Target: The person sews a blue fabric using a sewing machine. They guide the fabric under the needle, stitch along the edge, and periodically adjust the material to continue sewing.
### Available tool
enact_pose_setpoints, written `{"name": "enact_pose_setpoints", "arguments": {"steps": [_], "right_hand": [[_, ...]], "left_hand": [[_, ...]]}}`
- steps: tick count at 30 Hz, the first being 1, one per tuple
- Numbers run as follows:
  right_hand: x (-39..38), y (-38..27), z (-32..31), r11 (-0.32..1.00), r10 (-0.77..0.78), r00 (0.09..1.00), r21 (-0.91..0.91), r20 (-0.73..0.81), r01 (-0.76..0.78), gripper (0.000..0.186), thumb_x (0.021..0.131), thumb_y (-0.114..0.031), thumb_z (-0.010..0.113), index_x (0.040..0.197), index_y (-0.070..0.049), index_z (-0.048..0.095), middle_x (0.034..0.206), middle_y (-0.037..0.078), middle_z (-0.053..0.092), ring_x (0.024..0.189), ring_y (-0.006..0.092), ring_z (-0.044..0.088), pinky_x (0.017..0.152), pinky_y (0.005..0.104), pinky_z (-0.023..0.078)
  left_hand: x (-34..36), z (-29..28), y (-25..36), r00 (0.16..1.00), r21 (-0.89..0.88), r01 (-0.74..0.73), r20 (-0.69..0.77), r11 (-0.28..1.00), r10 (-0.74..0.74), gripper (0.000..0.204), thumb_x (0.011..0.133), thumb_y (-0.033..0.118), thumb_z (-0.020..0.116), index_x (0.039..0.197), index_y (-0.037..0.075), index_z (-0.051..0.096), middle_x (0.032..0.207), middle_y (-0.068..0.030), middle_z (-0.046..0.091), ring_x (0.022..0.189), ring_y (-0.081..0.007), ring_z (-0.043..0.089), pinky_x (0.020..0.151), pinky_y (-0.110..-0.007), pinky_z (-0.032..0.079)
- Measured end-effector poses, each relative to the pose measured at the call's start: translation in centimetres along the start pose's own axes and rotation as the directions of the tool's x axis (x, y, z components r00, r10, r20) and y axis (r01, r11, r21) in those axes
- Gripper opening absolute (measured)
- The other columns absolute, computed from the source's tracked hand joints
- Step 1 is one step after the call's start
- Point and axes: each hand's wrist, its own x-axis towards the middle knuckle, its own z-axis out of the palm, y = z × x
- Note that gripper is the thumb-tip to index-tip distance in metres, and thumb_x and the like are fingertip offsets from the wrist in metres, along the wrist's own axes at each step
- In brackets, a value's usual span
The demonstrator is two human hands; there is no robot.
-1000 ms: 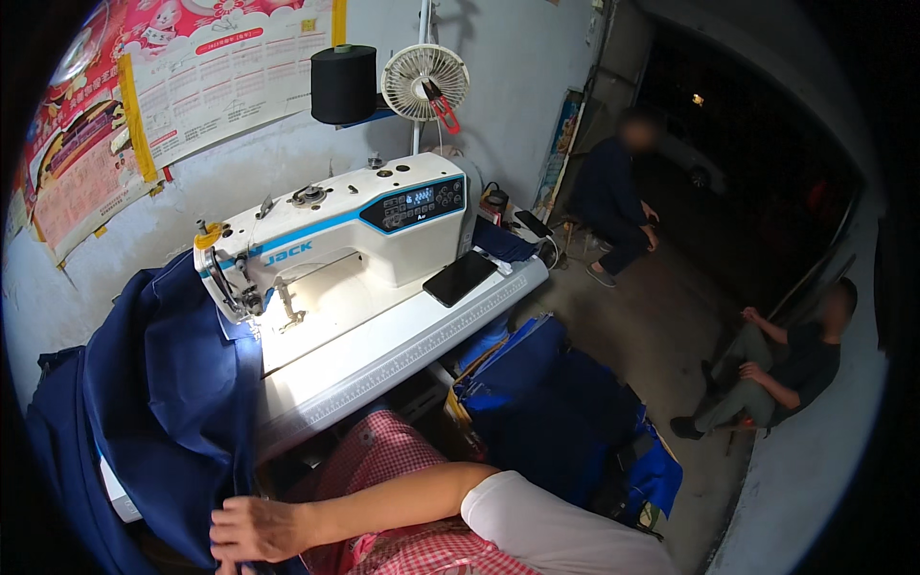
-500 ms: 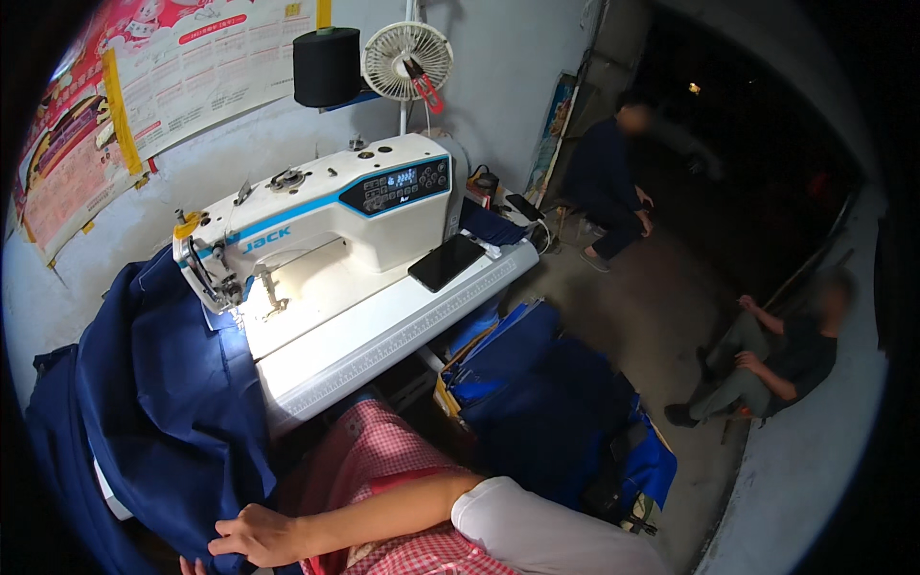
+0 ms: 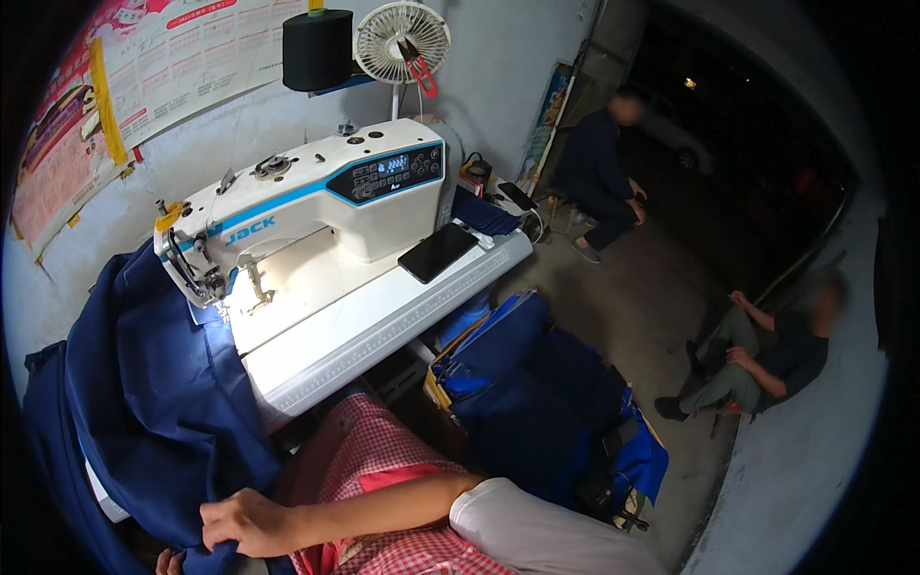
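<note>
Navy cloth (image 3: 153, 402) and sewing machine (image 3: 307, 206) both sit slightly farther left and higher in the frame than half a second ago, apparently because the view has turned; the right hand (image 3: 251, 522) also appears a little higher. The cloth fills the lower left, draped over the table (image 3: 345, 359), its upper edge reaching the machine's needle end. The right hand is closed on its lower edge, fingers curled into a fold. Only fingertips of the left hand (image 3: 170, 562) show at the bottom edge, so its grip cannot be told. As for progress, the piece looks partway through handling: it lies at the needle, but most of it hangs loose to the left, and no finished seam can be made out. The machine's display is lit. A black phone (image 3: 438, 253) rests on the table, right of the machine. More dark blue cloth (image 3: 537, 393) is heaped at lower centre; whether that is done or waiting cannot be told. Two seated people, one (image 3: 599, 168) at upper right and another (image 3: 800, 355) at far right, are well apart from the cloth.
</note>
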Motion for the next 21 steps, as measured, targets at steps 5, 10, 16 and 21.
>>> {"name": "enact_pose_setpoints", "arguments": {"steps": [5,10,16,21], "right_hand": [[0.0,1.5,-2.4,0.915,0.328,0.944,0.241,0.026,-0.324,0.013,0.077,-0.011,0.066,0.075,-0.001,0.059,0.081,0.009,0.057,0.077,0.0213,0.057,0.072,0.0324,0.045],[-1.1,3.5,-3.4,0.487,0.693,0.689,0.569,0.210,-0.663,0.024,0.084,-0.020,0.062,0.068,-0.002,0.060,0.064,-0.003,0.052,0.066,0.0055,0.047,0.061,0.0247,0.038],[-0.9,3.2,-5.4,0.520,0.786,0.616,0.490,0.047,-0.700,0.019,0.081,-0.021,0.066,0.080,-0.002,0.067,0.075,0.002,0.062,0.073,0.0097,0.054,0.070,0.0260,0.044],[-1.6,2.6,-5.5,0.411,0.838,0.546,0.652,0.006,-0.637,0.011,0.087,-0.015,0.064,0.081,-0.005,0.064,0.076,-0.005,0.056,0.071,0.0038,0.049,0.066,0.0211,0.039]], "left_hand": [[-1.6,-2.1,-3.4,0.924,-0.555,0.379,0.185,0.740,-0.335,0.030,0.081,0.000,0.064,0.111,-0.003,0.064,0.105,-0.0106,0.065,0.093,-0.0214,0.059,0.086,-0.036,0.047],[0.0,-0.4,-1.6,0.923,-0.758,0.285,0.052,0.587,-0.381,0.044,0.085,0.003,0.065,0.127,-0.004,0.054,0.117,-0.0153,0.059,0.102,-0.0215,0.055,0.092,-0.033,0.043],[3.9,0.9,-0.3,0.973,-0.367,0.205,0.178,0.908,-0.147,0.029,0.073,-0.004,0.067,0.101,0.001,0.070,0.102,-0.0120,0.070,0.098,-0.0231,0.063,0.103,-0.037,0.036],[5.5,1.5,0.2,0.982,-0.466,0.045,0.182,0.884,0.047,0.034,0.069,-0.005,0.073,0.101,0.007,0.073,0.068,-0.0018,0.050,0.063,-0.0147,0.045,0.057,-0.028,0.037]]}}
